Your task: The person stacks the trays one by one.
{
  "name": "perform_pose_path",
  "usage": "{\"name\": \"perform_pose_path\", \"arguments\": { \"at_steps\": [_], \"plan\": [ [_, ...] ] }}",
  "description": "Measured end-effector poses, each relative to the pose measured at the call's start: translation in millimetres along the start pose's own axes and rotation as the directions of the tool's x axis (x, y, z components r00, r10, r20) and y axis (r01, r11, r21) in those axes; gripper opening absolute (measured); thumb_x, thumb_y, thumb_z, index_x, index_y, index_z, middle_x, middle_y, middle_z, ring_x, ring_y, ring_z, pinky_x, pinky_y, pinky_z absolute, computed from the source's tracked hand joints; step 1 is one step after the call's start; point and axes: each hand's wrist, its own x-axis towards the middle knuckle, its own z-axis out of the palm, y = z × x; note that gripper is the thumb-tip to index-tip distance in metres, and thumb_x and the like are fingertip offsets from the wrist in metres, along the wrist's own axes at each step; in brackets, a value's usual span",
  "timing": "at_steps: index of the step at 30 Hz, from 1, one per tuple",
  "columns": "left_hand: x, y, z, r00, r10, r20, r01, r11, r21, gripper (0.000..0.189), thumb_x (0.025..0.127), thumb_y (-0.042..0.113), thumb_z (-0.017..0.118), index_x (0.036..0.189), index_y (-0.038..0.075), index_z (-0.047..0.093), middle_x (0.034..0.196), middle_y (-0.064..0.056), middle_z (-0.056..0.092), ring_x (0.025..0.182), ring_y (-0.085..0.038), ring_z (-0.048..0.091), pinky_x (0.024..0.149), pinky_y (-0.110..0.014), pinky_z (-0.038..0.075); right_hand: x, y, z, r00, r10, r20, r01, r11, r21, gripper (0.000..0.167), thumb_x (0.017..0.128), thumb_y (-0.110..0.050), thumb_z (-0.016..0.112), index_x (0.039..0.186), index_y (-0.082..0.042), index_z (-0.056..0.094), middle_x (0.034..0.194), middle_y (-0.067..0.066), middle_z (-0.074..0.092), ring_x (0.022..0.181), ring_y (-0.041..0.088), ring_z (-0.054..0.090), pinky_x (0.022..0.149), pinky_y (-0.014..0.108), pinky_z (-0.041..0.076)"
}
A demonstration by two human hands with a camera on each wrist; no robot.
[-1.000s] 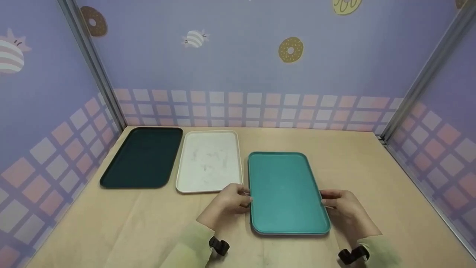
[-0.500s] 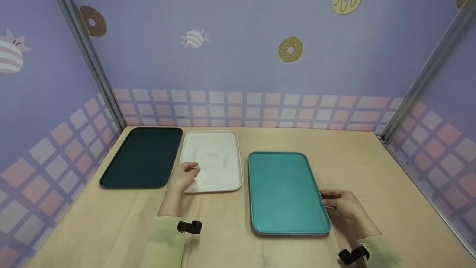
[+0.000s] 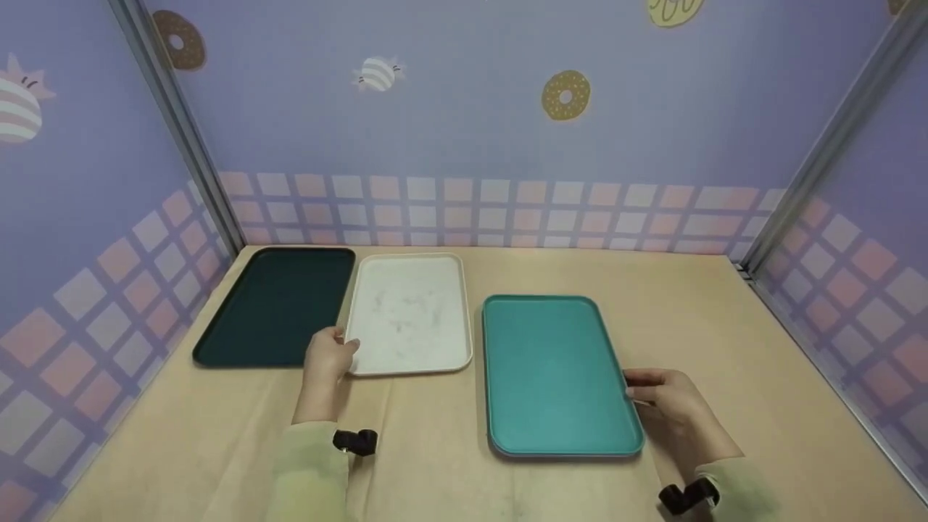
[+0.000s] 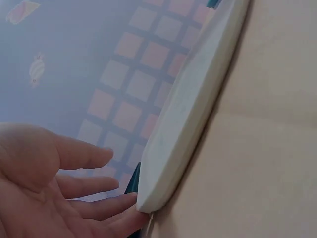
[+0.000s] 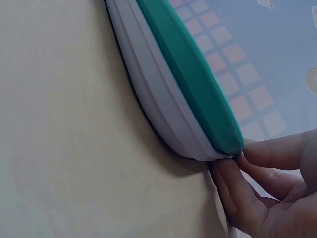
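A white tray [image 3: 409, 312] lies flat on the table, grey smudges on its surface. My left hand [image 3: 325, 357] is at its front left edge. In the left wrist view the fingers [image 4: 101, 206] are loosely straight, the lower ones touching the tray's edge, and the thumb is apart from it. To the right, a teal tray [image 3: 558, 377] sits on top of pale trays [image 5: 158, 89], stacked edge to edge. My right hand [image 3: 674, 397] pinches the right edge of this stack, thumb at the teal rim and fingers lower down.
A dark green tray [image 3: 279, 308] lies at the left, close beside the white one, near the left wall. The wooden table [image 3: 435, 449] is bounded by patterned walls [image 3: 464, 130] at the back and both sides, with metal posts [image 3: 177, 130] in the corners.
My left hand has left the left edge of the teal stack, crossed over the white tray and come to its front left edge. The right hand and all trays have stayed put.
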Motion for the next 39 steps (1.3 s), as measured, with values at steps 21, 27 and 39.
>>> {"name": "perform_pose_path", "arguments": {
  "at_steps": [21,27,39],
  "plan": [
    [6.4,-23.4,-10.6,0.993,-0.097,0.07,0.109,0.972,-0.207,0.051,0.094,-0.001,0.054,0.144,-0.009,0.052,0.139,-0.032,0.056,0.105,-0.03,0.067,0.08,-0.03,0.059,0.3,-0.2,0.0,1.0,-0.018,0.002,0.018,1.0,-0.022,0.047,0.098,-0.001,0.063,0.142,0.012,0.052,0.145,0.031,0.055,0.121,0.024,0.066,0.099,0.035,0.06],
    [6.8,-30.8,-17.1,0.975,-0.121,0.188,0.2,0.849,-0.49,0.06,0.094,-0.004,0.064,0.151,-0.007,0.044,0.126,-0.016,0.062,0.088,-0.011,0.065,0.074,-0.023,0.06,-0.9,0.2,0.0,1.0,-0.021,0.008,0.022,1.0,-0.01,0.046,0.098,-0.002,0.065,0.141,0.012,0.054,0.142,0.029,0.058,0.115,0.019,0.067,0.097,0.033,0.06],
    [8.9,-39.7,-18.0,0.963,-0.074,0.259,0.216,0.786,-0.579,0.066,0.098,-0.008,0.058,0.158,-0.002,0.033,0.138,-0.021,0.056,0.081,-0.006,0.066,0.069,-0.021,0.06,-1.8,-2.1,-0.3,1.0,-0.005,0.012,0.005,1.0,-0.008,0.048,0.098,-0.003,0.064,0.143,0.012,0.052,0.146,0.031,0.054,0.121,0.023,0.065,0.098,0.034,0.06]
  ]
}}
